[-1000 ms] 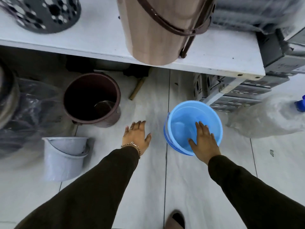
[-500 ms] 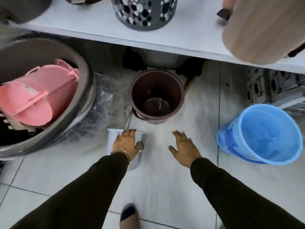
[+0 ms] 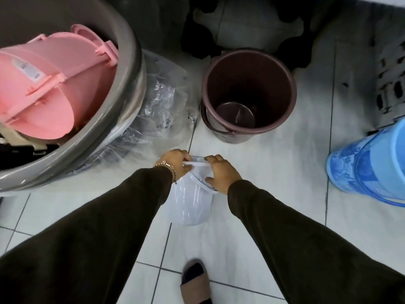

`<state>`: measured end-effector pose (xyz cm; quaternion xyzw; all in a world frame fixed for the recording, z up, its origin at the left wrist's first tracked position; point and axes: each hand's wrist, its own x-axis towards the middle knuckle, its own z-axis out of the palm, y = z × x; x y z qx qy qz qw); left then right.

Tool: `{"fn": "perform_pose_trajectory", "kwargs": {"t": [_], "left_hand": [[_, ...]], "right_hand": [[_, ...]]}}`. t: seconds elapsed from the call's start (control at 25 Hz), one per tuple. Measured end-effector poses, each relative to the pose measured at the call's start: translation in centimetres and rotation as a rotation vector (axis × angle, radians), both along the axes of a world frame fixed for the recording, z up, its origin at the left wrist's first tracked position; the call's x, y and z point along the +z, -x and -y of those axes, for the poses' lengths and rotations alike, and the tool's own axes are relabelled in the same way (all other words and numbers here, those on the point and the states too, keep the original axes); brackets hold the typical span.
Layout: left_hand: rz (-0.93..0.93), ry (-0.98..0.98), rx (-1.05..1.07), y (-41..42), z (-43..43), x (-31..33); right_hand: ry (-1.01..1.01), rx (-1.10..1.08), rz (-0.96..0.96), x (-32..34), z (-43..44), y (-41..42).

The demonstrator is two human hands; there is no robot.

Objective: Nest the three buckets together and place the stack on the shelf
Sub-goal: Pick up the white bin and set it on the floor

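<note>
A small white bucket [image 3: 190, 205] stands on the tiled floor in the middle of the view. My left hand [image 3: 175, 164] grips its rim and thin handle on the left side. My right hand [image 3: 221, 173] grips the rim on the right side. Beyond them stands an upright dark maroon bucket [image 3: 248, 95], open and with nothing in it. A light blue bucket [image 3: 370, 167] stands at the right edge, partly cut off. The shelf is out of view.
A big grey tub [image 3: 129, 69] at the left holds a pink plastic item [image 3: 50, 84]. Clear plastic wrap [image 3: 162, 115] lies between the tub and the maroon bucket. A grey crate [image 3: 392, 84] stands at the right. My shoe [image 3: 194, 281] is at the bottom.
My view has dropped and swung left, away from the shelf. Both hands have closed on the white bucket's rim; the right hand came over from the floor beside it.
</note>
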<state>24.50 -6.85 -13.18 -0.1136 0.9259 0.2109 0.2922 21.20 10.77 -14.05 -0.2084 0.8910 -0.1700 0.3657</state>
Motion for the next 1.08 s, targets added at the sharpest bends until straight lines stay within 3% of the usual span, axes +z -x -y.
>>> {"fn": "perform_pose_trajectory", "kwargs": {"t": [0.24, 0.44, 0.56, 0.76, 0.84, 0.96, 1.08], "left_hand": [[0.009, -0.011, -0.343, -5.6, -6.6, 4.3], [-0.050, 0.035, -0.565, -7.5, -18.2, 4.7], [-0.085, 0.136, -0.662, -8.8, -24.9, 2.9], [-0.029, 0.197, -0.757, -11.0, -33.4, 1.8], [-0.099, 0.269, -0.731, -11.7, -34.9, 2.2], [-0.015, 0.172, -0.491, -12.7, -35.7, 2.6], [-0.159, 0.069, -0.208, -10.8, -37.6, 5.1]], "right_hand": [[-0.083, 0.408, -0.055, 4.3, -7.7, -4.0], [-0.186, 0.567, -0.306, 6.5, -18.9, -6.7], [-0.269, 0.579, -0.416, 4.9, -25.2, -8.3], [-0.309, 0.579, -0.367, 0.8, -33.5, -11.5], [-0.254, 0.561, -0.393, 0.2, -35.6, -12.0], [-0.058, 0.481, -0.313, 1.3, -40.2, -11.4], [-0.015, 0.158, -0.214, 4.5, -46.8, -8.8]]}}
